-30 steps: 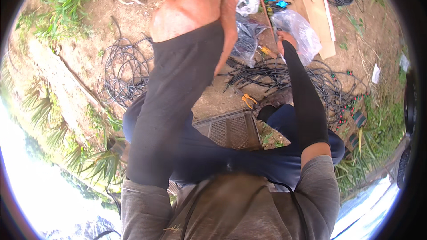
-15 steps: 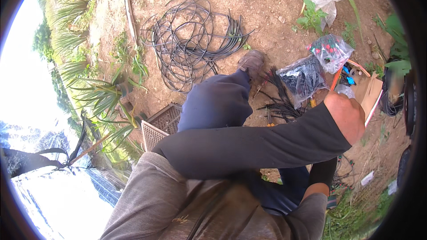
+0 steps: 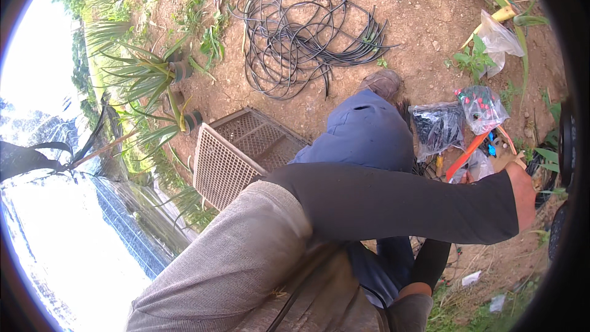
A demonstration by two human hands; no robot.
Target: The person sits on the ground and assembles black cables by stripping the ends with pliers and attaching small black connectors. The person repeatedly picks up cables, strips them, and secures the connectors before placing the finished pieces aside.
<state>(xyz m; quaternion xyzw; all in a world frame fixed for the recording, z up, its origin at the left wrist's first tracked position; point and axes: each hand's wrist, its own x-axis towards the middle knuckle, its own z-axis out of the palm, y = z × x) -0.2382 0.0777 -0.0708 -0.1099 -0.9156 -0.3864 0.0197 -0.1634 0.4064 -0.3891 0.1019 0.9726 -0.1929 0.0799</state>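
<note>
My left arm, in a black sleeve, reaches across to the right. My left hand (image 3: 522, 195) is beside a brown piece of cardboard (image 3: 505, 158); its fingers are turned away and hidden. The right forearm (image 3: 430, 262) passes beneath the left one, which covers nearly all of my right hand; a small skin-coloured patch beyond the sleeve may be part of it. Close by lie a flat orange-red strip (image 3: 466, 155), small blue parts (image 3: 491, 145), a clear bag of black pieces (image 3: 437, 126) and a clear bag with red and dark pieces (image 3: 482, 108).
Loose coils of black tubing (image 3: 301, 31) lie on the bare soil ahead. A plastic mesh crate (image 3: 228, 166) stands left of my bent knee (image 3: 369, 132). Potted spiky plants (image 3: 178, 72) line the left side. A crumpled clear bag (image 3: 496, 42) lies at the far right.
The view has shifted, so the ground things sit farther right or lower. My left hand has moved to the right, past the cardboard, and more of the orange-red strip and the crate shows.
</note>
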